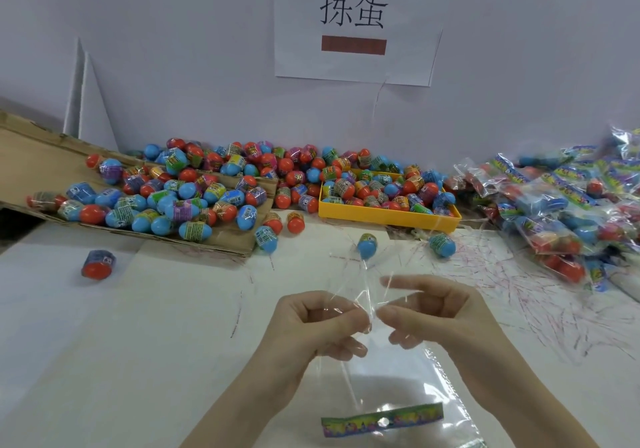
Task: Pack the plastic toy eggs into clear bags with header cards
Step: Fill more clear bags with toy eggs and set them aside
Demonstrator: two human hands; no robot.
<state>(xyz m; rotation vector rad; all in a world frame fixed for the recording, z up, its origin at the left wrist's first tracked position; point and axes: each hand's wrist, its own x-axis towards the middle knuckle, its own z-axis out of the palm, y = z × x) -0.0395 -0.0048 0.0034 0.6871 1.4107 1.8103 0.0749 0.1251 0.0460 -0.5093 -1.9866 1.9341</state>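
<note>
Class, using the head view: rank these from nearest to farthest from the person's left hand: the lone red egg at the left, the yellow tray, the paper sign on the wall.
From the left hand:
1. Lone red egg, on the table to the left.
2. Yellow tray, farther back and right.
3. Paper sign, up on the back wall.

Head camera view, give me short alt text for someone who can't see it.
Both hands, left hand and right hand, pinch the open end of an empty clear bag whose header card sits nearest the camera. Behind lie loose toy eggs on flattened cardboard, a yellow tray of eggs, and filled bags at right.
</note>
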